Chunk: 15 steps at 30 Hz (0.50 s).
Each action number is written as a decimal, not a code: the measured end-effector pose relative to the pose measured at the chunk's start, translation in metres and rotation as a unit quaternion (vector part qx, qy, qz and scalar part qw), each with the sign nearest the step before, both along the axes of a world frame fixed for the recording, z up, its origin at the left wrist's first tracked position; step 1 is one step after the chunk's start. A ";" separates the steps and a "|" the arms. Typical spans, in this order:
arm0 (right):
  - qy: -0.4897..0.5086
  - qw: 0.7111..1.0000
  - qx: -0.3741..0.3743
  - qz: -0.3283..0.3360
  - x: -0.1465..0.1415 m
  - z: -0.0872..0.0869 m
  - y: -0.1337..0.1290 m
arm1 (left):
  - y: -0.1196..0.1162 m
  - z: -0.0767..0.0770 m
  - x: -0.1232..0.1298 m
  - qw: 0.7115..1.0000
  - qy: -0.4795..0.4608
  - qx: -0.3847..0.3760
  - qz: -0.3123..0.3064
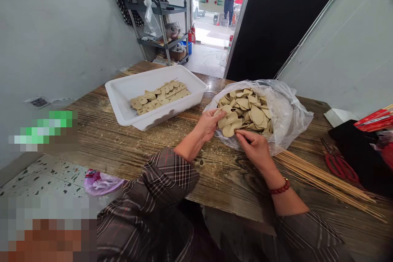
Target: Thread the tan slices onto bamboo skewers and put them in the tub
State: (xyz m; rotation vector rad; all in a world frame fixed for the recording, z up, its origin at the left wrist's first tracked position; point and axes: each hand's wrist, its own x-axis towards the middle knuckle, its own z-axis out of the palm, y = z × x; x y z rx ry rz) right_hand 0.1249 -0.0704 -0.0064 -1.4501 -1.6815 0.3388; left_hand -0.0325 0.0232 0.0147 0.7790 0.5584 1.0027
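Left hand (209, 125): closed, thumb uppermost, gripping a few overlapping tan slices (229, 126) over the near edge of a clear plastic bag (290, 120) filled with similar pieces. Right hand (254, 146): thumb and fingertips drawn together at the slices' near edge; what they pinch cannot be determined. More pieces lie in the white tray (119, 100) to the left; thin sticks (331, 180) lie to the right. Assessment: slices appear light, thin and pliable, possibly slightly slippery and prone to tearing; broad-face support with a gentle rim pinch is advisable.
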 end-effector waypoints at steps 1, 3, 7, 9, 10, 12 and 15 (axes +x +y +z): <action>0.001 1.000 -0.002 -0.003 0.000 0.000 0.000 | 0.000 -0.001 0.001 1.000 0.001 -0.002 -0.002; 0.004 1.000 -0.005 -0.009 -0.001 0.000 0.000 | -0.001 -0.002 0.002 1.000 0.005 -0.004 -0.008; 0.033 0.999 -0.006 -0.026 0.002 0.005 0.000 | 0.003 0.004 -0.005 0.999 0.033 0.020 -0.005; 0.053 0.997 -0.007 -0.058 0.007 0.009 0.000 | 0.009 0.006 -0.011 0.997 0.057 0.041 0.033; 0.064 0.995 -0.006 -0.079 0.009 0.012 0.000 | 0.013 0.006 -0.014 0.994 0.071 0.055 0.062; 0.090 0.989 0.001 -0.114 0.013 0.017 0.000 | 0.021 0.004 -0.019 0.980 0.119 0.097 0.123; 0.130 0.983 0.011 -0.132 0.017 0.021 0.000 | 0.031 -0.004 -0.023 0.918 0.274 0.214 0.191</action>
